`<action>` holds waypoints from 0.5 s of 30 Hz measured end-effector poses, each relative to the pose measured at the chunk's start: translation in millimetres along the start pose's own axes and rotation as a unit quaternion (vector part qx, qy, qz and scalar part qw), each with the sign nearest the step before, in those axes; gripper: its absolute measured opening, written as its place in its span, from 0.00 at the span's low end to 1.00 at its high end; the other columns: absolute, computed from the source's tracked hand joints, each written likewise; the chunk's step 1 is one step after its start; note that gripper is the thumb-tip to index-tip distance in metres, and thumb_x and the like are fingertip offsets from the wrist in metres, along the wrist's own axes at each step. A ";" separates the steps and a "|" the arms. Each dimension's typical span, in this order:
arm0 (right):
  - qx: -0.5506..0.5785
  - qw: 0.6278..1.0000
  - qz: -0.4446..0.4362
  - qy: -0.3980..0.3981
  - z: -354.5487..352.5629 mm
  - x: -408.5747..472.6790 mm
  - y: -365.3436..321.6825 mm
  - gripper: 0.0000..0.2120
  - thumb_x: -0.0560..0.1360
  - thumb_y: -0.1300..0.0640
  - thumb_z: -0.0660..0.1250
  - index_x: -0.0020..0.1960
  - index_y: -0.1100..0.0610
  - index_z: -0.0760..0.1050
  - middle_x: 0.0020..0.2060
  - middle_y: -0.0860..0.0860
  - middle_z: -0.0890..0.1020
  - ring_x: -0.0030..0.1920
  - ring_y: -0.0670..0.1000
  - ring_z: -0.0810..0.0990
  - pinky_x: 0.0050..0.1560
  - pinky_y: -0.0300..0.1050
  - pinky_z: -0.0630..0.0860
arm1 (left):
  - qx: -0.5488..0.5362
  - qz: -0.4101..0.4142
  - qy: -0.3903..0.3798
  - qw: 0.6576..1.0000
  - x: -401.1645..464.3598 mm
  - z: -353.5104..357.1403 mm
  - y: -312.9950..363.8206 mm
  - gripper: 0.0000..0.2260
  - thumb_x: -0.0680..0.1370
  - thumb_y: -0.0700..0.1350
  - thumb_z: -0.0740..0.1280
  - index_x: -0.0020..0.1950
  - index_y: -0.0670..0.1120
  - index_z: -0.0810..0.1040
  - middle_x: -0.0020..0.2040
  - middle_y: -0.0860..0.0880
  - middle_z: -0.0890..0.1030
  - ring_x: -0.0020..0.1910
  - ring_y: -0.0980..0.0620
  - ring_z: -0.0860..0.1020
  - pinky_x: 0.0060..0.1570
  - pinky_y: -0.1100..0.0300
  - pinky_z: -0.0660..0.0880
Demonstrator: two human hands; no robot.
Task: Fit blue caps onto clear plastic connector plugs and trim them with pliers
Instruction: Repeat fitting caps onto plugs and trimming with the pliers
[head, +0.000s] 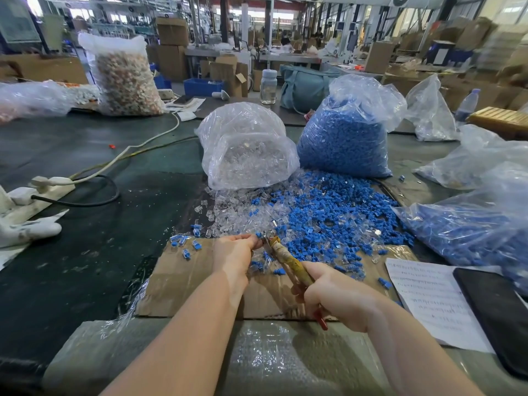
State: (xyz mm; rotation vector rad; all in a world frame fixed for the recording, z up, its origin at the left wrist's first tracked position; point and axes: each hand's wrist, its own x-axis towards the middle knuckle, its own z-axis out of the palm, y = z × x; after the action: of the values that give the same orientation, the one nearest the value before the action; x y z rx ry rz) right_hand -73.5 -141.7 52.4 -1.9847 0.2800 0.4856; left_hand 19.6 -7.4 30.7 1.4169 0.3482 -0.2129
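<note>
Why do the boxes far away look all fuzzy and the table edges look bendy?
In the head view, the wide lens curves the table near the frame edges; the far cardboard boxes smear with blur, while the left hand, right hand and pliers stay sharp.

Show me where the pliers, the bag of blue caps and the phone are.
pliers (288,262): head view, on the taped handle above the right hand.
bag of blue caps (341,144): head view, on the bag's blue-filled front.
phone (497,312): head view, on the middle of its dark screen.
</note>
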 end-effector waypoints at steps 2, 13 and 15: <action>0.009 1.000 0.003 -0.013 -2.4 -0.3 -0.1 0.14 0.66 0.74 0.57 0.46 0.58 0.66 0.39 0.55 0.69 0.39 0.53 0.67 0.33 0.40 0.63 | 0.015 0.000 -0.009 1.000 2.4 -1.8 1.7 0.07 0.74 0.34 0.67 0.37 0.42 0.77 0.33 0.46 0.79 0.28 0.55 0.68 0.34 0.61 0.66; 0.042 0.998 0.002 -0.040 -4.3 -1.4 -3.6 0.15 0.69 0.77 0.55 0.48 0.60 0.66 0.44 0.57 0.71 0.44 0.55 0.71 0.37 0.44 0.74 | 0.045 0.006 -0.026 0.999 6.0 -4.7 5.7 0.02 0.73 0.34 0.68 0.41 0.37 0.79 0.28 0.47 0.79 0.25 0.55 0.68 0.28 0.63 0.64; 0.045 0.998 0.004 -0.042 -4.0 -1.2 -3.7 0.15 0.69 0.77 0.55 0.48 0.60 0.66 0.44 0.57 0.71 0.45 0.56 0.71 0.39 0.46 0.74 | 0.047 0.012 -0.027 0.998 4.6 -4.0 5.2 0.04 0.73 0.33 0.67 0.39 0.38 0.78 0.31 0.45 0.79 0.26 0.54 0.69 0.29 0.62 0.65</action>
State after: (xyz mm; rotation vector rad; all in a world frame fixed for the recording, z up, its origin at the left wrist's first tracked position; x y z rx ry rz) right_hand -72.3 -143.7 57.4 -1.8723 0.2532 0.5508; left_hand 25.2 -2.4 33.3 1.5034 0.2801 -0.2508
